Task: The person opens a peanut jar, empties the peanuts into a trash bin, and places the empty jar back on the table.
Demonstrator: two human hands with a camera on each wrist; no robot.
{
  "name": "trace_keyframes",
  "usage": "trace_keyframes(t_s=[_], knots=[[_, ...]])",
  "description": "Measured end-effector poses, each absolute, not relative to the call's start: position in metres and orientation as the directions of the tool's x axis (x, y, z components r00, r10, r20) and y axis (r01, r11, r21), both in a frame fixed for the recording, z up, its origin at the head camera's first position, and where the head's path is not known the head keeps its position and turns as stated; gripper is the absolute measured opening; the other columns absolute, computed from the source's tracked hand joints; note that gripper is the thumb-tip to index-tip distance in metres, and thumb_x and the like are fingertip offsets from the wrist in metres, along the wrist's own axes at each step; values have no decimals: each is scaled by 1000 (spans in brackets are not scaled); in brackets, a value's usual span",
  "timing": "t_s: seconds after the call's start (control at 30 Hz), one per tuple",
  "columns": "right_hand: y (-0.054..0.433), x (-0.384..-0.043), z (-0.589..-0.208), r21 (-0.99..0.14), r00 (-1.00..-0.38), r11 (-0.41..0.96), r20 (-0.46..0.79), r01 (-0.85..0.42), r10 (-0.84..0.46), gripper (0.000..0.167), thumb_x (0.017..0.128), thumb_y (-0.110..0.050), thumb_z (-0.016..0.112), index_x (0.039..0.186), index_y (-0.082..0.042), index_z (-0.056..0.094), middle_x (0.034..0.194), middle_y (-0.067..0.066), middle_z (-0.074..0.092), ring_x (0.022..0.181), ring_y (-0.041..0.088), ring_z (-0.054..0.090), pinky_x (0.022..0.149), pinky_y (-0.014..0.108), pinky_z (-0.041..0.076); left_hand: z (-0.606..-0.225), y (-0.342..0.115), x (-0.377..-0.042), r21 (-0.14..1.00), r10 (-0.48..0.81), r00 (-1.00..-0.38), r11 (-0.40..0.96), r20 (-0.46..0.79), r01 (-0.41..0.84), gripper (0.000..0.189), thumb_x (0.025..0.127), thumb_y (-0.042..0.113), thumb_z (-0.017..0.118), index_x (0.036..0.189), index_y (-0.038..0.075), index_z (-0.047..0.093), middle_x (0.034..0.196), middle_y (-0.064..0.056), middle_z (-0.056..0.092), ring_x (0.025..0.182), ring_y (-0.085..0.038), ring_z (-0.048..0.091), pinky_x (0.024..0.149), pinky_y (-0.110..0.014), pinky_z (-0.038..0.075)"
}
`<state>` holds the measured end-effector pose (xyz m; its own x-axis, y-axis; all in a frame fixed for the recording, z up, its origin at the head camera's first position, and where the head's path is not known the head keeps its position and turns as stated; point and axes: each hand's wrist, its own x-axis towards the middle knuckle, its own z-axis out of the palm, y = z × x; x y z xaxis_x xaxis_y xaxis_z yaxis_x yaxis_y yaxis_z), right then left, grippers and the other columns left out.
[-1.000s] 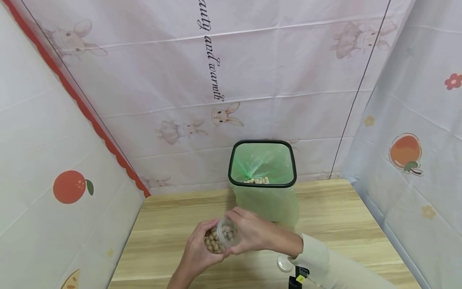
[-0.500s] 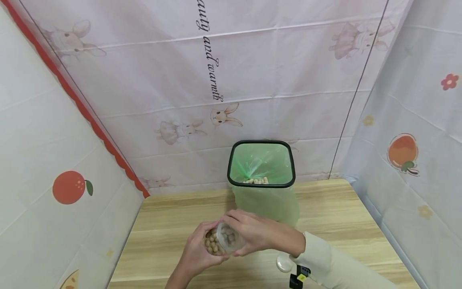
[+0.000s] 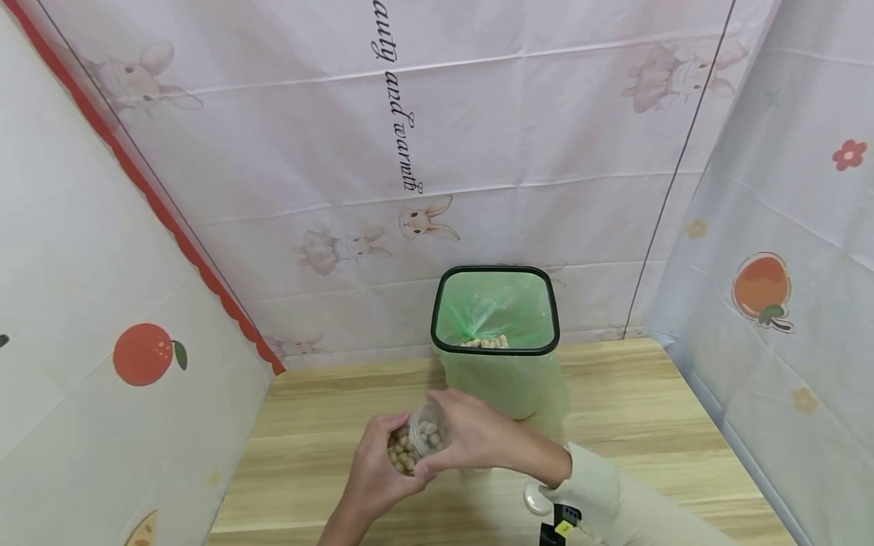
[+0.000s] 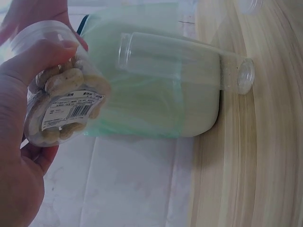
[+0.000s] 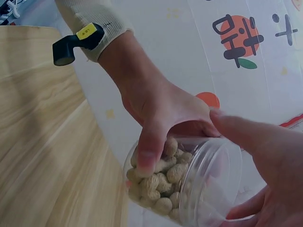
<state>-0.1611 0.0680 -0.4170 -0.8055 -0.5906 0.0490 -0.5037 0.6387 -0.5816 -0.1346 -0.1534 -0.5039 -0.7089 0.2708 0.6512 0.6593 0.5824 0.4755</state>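
My left hand [image 3: 374,472] grips a clear plastic jar [image 5: 161,189] by its body, well above the table. Unshelled peanuts [image 3: 401,451] show through its wall. A label with a barcode [image 4: 73,109] is on the base, which faces the left wrist camera. My right hand [image 3: 478,434] holds the jar's clear ridged top [image 5: 208,184], thumb on the near side and fingers round the far side. In the left wrist view, the right hand [image 4: 40,14] is partly hidden behind the jar. The jar tilts with its top toward the right.
Beyond the hands, against the back wall, stands a bin [image 3: 496,351] with a black rim and green liner. Peanuts [image 3: 488,342] lie inside it. A tall clear container [image 4: 163,54] stands before the bin. A round clear lid [image 3: 536,498] lies on the wooden table [image 3: 307,432].
My right hand shifts round the jar's top, its fingers and wrist turning slightly back and forth. The left hand keeps its hold on the jar, almost in place.
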Motion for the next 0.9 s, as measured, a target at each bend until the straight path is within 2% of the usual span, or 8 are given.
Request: trace_keyframes(t_s=[0.13, 0.2, 0.3, 0.43, 0.53, 0.7, 0.9], knots=[[65, -162, -417, -594, -827, 646, 61, -480, -559, 99, 70, -62, 87, 141, -1, 56, 124, 11, 68, 106, 20, 65, 80, 29, 57, -504, -151, -137, 433, 269, -678, 598, 684, 674, 78, 63, 27, 97, 127, 3, 59, 117, -8, 63, 101, -16, 61, 87, -23, 59], [64, -163, -418, -590, -831, 651, 63, -478, -553, 93, 70, -60, 88, 137, -3, 59, 119, 9, 69, 102, 17, 65, 78, 27, 56, -504, -151, -137, 420, 266, -670, 606, 693, 675, 76, 65, 27, 96, 126, 2, 60, 116, -8, 64, 100, -17, 60, 90, -18, 56], [64, -162, -418, -590, -831, 654, 54, -474, -553, 92, 70, -57, 89, 138, -3, 58, 125, 10, 68, 106, 20, 65, 80, 29, 57, -505, -150, -138, 410, 261, -674, 627, 691, 663, 74, 66, 31, 94, 126, 2, 60, 115, -8, 64, 100, -16, 61, 91, -15, 55], [66, -161, -419, -578, -820, 649, 64, -495, -569, 96, 70, -53, 91, 143, 0, 55, 134, 13, 64, 110, 24, 66, 83, 31, 59, -504, -151, -138, 413, 273, -682, 626, 678, 661, 76, 66, 32, 93, 127, 1, 61, 117, -8, 66, 101, -17, 64, 88, -24, 61], [68, -160, -420, -558, -804, 637, 96, -532, -587, 95, 69, -49, 93, 142, -1, 55, 132, 10, 64, 108, 21, 66, 83, 29, 59, -503, -152, -138, 418, 293, -680, 608, 672, 675, 78, 66, 32, 95, 128, 1, 61, 119, -9, 66, 101, -19, 67, 88, -29, 63], [71, -159, -421, -489, -752, 609, 166, -624, -637, 90, 70, -45, 94, 140, -3, 56, 133, 8, 63, 115, 19, 63, 90, 29, 59, -501, -153, -139, 433, 312, -679, 580, 665, 690, 84, 60, 32, 100, 130, 4, 62, 121, -7, 67, 103, -19, 68, 89, -30, 63], [75, -157, -419, -399, -673, 567, 204, -721, -711, 89, 71, -43, 95, 141, -7, 55, 139, 8, 59, 124, 21, 59, 98, 32, 59, -498, -157, -137, 519, 334, -734, 539, 591, 663, 93, 52, 22, 104, 133, 8, 60, 123, -1, 66, 108, -14, 67, 92, -31, 62]])
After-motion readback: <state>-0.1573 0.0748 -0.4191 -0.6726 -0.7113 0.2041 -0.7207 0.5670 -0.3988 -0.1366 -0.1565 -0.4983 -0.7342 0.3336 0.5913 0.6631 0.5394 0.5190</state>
